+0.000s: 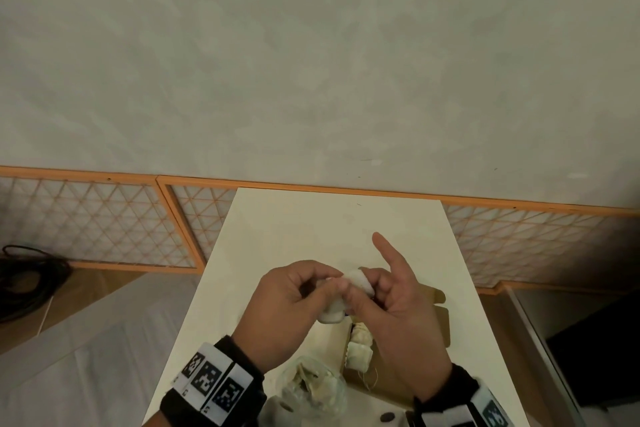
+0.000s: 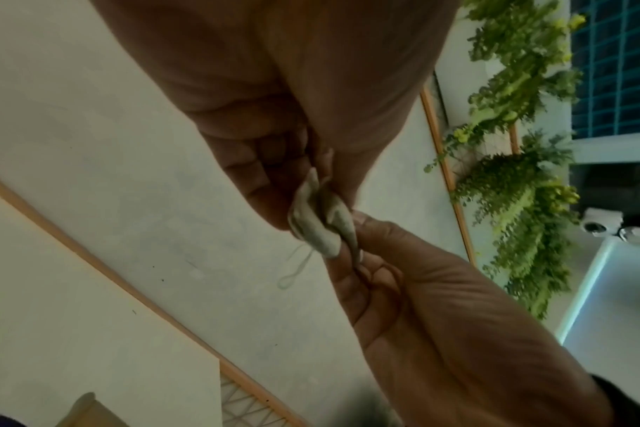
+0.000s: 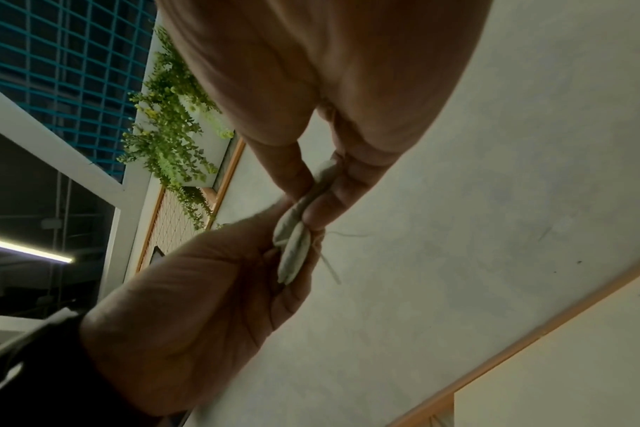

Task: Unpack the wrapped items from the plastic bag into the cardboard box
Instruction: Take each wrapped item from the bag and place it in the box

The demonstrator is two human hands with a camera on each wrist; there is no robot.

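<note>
Two small white wrapped sachets (image 1: 358,279) with a thin thread are held together above the white table (image 1: 311,218). My left hand (image 1: 336,284) pinches them from the left, and my right hand (image 1: 363,291) pinches them from the right with its index finger pointing up. In the left wrist view the sachets (image 2: 318,222) sit between both hands' fingertips. The right wrist view shows the sachets (image 3: 296,245) edge-on. The clear plastic bag (image 1: 311,388) lies near the table's front edge with more wrapped items inside. The cardboard box (image 1: 441,322) lies to the right, holding several wrapped items (image 1: 360,347).
A latticed wooden screen (image 1: 104,222) runs along the wall behind the table. Black cables (image 1: 24,281) lie on the floor at the left. A small dark object (image 1: 387,417) rests at the table's front edge. Hanging green plants (image 2: 523,173) show in the wrist views.
</note>
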